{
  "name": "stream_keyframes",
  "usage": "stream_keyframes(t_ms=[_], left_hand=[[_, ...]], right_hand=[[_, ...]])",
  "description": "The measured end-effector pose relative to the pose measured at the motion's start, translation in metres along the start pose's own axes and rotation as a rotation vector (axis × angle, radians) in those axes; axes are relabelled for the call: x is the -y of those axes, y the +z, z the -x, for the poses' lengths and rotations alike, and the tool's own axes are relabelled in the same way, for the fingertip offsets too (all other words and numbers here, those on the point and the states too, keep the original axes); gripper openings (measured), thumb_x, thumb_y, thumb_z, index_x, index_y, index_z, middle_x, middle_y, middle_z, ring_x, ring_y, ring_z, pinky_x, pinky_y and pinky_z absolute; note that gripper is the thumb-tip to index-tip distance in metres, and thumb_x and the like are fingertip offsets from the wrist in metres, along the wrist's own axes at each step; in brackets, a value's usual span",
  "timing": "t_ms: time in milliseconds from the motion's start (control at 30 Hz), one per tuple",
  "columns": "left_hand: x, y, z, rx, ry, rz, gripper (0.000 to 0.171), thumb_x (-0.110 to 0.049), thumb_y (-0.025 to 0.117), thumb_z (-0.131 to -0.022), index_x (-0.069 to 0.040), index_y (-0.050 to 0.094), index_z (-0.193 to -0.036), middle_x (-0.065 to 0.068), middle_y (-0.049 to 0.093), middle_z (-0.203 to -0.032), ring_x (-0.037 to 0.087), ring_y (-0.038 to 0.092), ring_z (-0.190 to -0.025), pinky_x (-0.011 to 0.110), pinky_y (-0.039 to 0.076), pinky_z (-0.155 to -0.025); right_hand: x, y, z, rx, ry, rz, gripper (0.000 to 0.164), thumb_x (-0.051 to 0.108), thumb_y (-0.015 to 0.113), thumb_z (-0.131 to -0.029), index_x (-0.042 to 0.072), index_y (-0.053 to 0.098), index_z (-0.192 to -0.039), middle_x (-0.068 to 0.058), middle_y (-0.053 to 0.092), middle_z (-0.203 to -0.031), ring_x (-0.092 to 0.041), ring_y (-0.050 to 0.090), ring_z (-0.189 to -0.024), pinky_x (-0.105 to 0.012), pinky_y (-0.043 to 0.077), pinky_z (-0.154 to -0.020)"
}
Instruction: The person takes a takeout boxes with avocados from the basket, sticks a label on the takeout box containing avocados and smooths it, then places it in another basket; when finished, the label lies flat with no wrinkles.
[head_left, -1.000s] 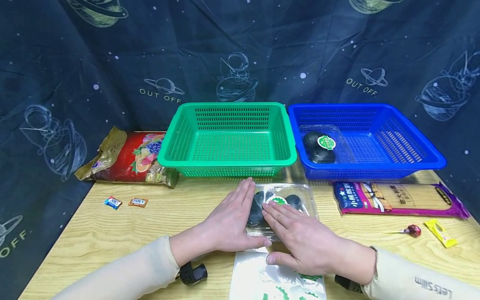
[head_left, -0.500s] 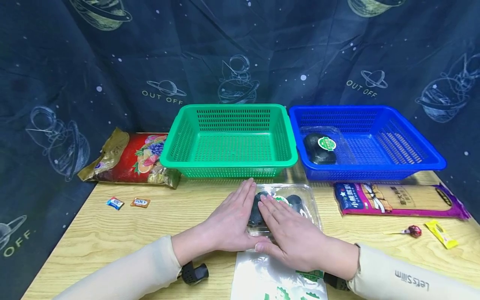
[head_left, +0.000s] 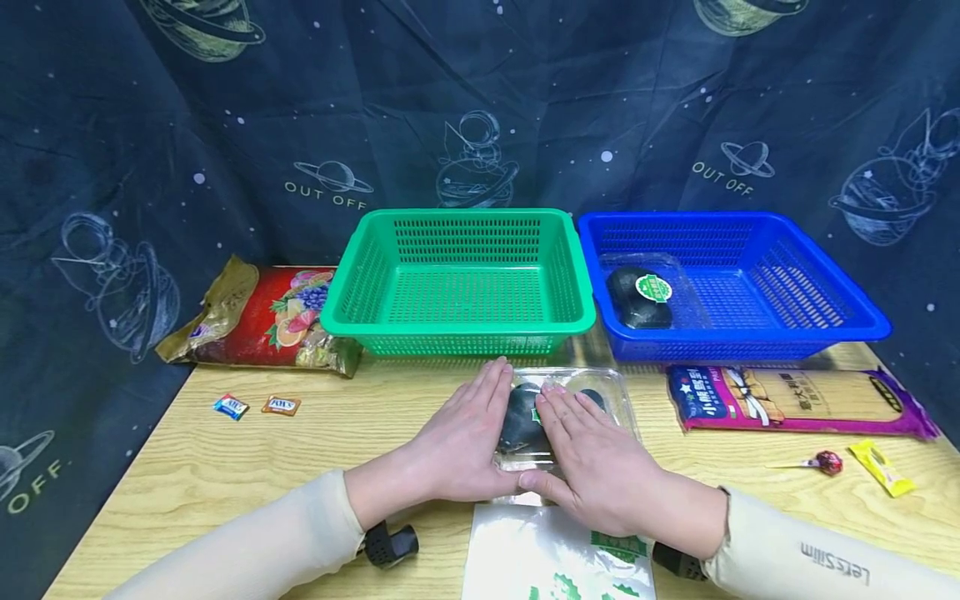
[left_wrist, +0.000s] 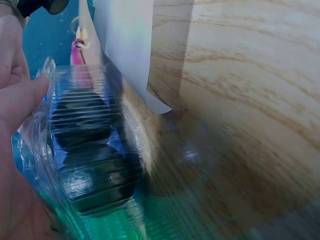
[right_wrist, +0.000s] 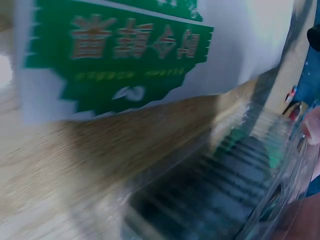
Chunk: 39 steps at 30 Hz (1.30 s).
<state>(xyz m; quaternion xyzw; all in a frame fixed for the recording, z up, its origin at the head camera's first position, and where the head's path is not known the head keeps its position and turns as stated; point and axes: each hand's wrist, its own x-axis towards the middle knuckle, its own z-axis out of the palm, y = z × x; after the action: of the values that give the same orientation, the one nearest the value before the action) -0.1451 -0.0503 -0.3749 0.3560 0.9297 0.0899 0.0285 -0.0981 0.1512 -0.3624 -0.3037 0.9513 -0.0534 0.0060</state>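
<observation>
A clear plastic clamshell box (head_left: 617,398) lies on the table, with dark, rounded, avocado-like fruits (head_left: 522,421) inside. My left hand (head_left: 467,442) rests with straight fingers along the box's left side. My right hand (head_left: 600,462) lies flat on the lid, its fingertips over a round green-and-white sticker (head_left: 536,414) that is mostly hidden. Both thumbs almost meet at the box's near edge. The ribbed side of the box (left_wrist: 80,82) shows in the left wrist view, beside my left thumb (left_wrist: 30,97). In front of the box lies a white sheet of green stickers (head_left: 517,550).
Behind stand a green basket (head_left: 457,327) and a blue basket (head_left: 750,335); the blue one holds a similar fruit box (head_left: 641,296). A red-gold bag (head_left: 262,321) lies left, near small candies (head_left: 281,405). At right are a pasta pack (head_left: 802,400), a lollipop (head_left: 828,462) and a yellow wrapper (head_left: 882,468).
My right hand slides first left, then back right across the lid. Its fingers now cover most of the sticker, and its thumb is nearer the left one. My left hand stays put.
</observation>
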Motion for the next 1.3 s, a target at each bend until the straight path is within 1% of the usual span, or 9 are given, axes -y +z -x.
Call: stream_keyframes(t_ms=[167, 433, 633, 833, 900, 1033, 1167, 1233, 1300], left_hand=[[-0.001, 0.000, -0.001, 0.002, -0.013, 0.010, 0.120, -0.079, 0.049, -0.075, 0.007, 0.009, -0.150, 0.023, 0.008, -0.157, 0.031, 0.007, -0.145, 0.044, 0.019, -0.115], [-0.001, 0.000, -0.002, 0.015, -0.017, 0.028, 0.124, -0.081, 0.050, -0.073, 0.006, 0.006, -0.150, 0.021, 0.004, -0.158, 0.030, 0.004, -0.145, 0.043, 0.018, -0.115], [-0.003, 0.001, -0.002, 0.019, -0.020, 0.035, 0.124, -0.081, 0.050, -0.073, 0.005, 0.004, -0.150, 0.021, 0.002, -0.158, 0.031, 0.003, -0.145, 0.044, 0.017, -0.115], [-0.003, 0.000, -0.003, 0.027, -0.022, 0.037, 0.124, -0.081, 0.050, -0.074, 0.006, 0.004, -0.150, 0.021, 0.001, -0.158, 0.032, 0.003, -0.145, 0.044, 0.017, -0.115], [-0.003, 0.000, -0.003, 0.029, -0.018, 0.041, 0.124, -0.080, 0.050, -0.074, 0.006, 0.004, -0.150, 0.021, 0.001, -0.158, 0.032, 0.002, -0.145, 0.044, 0.016, -0.115], [-0.002, -0.001, -0.003, 0.026, -0.008, 0.036, 0.122, -0.079, 0.051, -0.075, 0.006, 0.006, -0.150, 0.022, 0.002, -0.157, 0.032, 0.003, -0.145, 0.044, 0.017, -0.115], [-0.001, -0.001, -0.003, 0.023, -0.005, 0.035, 0.122, -0.079, 0.051, -0.075, 0.007, 0.006, -0.150, 0.022, 0.002, -0.157, 0.034, 0.005, -0.145, 0.045, 0.017, -0.115], [-0.001, 0.000, -0.003, 0.026, -0.011, 0.038, 0.123, -0.080, 0.051, -0.074, 0.006, 0.005, -0.150, 0.021, 0.001, -0.157, 0.033, 0.005, -0.145, 0.046, 0.017, -0.115], [-0.002, 0.000, -0.003, 0.028, -0.016, 0.037, 0.123, -0.080, 0.050, -0.074, 0.006, 0.005, -0.150, 0.021, 0.001, -0.157, 0.033, 0.005, -0.145, 0.046, 0.018, -0.114]], right_hand=[[-0.005, 0.000, 0.009, -0.027, 0.018, 0.033, 0.087, 0.062, 0.032, -0.095, -0.010, 0.031, -0.143, -0.026, 0.029, -0.150, -0.033, 0.024, -0.141, -0.048, 0.020, -0.114], [-0.010, -0.006, 0.022, -0.021, 0.026, 0.093, 0.083, 0.061, 0.032, -0.096, -0.009, 0.039, -0.140, -0.026, 0.034, -0.147, -0.035, 0.029, -0.139, -0.048, 0.024, -0.112], [-0.007, -0.004, 0.024, -0.017, -0.010, 0.116, 0.084, 0.063, 0.038, -0.094, -0.008, 0.041, -0.140, -0.024, 0.034, -0.148, -0.034, 0.027, -0.140, -0.048, 0.023, -0.113], [0.000, 0.000, 0.019, -0.039, -0.058, 0.080, 0.088, 0.067, 0.035, -0.092, -0.007, 0.040, -0.141, -0.022, 0.035, -0.148, -0.032, 0.027, -0.140, -0.047, 0.023, -0.113], [0.002, 0.000, 0.017, -0.044, -0.069, 0.061, 0.089, 0.067, 0.036, -0.092, -0.007, 0.038, -0.142, -0.021, 0.033, -0.149, -0.031, 0.026, -0.140, -0.046, 0.023, -0.113], [0.003, 0.000, 0.012, -0.029, -0.100, -0.003, 0.086, 0.063, 0.039, -0.093, -0.005, 0.033, -0.145, -0.019, 0.028, -0.152, -0.029, 0.021, -0.142, -0.044, 0.021, -0.114], [0.002, 0.000, 0.007, 0.002, -0.099, -0.059, 0.081, 0.060, 0.037, -0.096, -0.002, 0.027, -0.148, -0.015, 0.022, -0.155, -0.026, 0.015, -0.144, -0.041, 0.017, -0.115], [0.001, 0.001, 0.007, 0.012, -0.097, -0.059, 0.081, 0.060, 0.037, -0.096, -0.001, 0.025, -0.149, -0.014, 0.020, -0.156, -0.025, 0.014, -0.145, -0.041, 0.016, -0.116], [0.000, 0.002, 0.008, 0.015, -0.100, -0.036, 0.083, 0.060, 0.036, -0.095, -0.001, 0.023, -0.149, -0.015, 0.018, -0.156, -0.026, 0.013, -0.145, -0.042, 0.016, -0.116]])
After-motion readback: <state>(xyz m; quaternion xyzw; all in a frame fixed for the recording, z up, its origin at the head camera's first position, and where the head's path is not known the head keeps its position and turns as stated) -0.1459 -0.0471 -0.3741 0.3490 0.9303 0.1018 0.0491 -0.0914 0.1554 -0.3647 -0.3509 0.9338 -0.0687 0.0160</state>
